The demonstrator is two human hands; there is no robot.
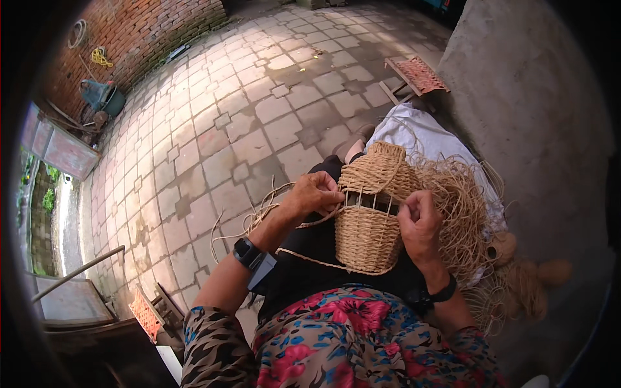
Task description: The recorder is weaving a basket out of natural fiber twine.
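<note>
Fingers (326,187) pinching strand (317,222) at basket (372,213)

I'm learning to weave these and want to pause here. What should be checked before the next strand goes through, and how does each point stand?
1. Woven basket steady on the lap: ok.
2. Left hand pinching the working strand: ok.
3. Right hand bracing the basket side: ok.
4. Open gap of bare uprights visible: ok.
5. Loose fibre pile within reach: ok.
6. Strand free of tangles: cannot tell.
</note>
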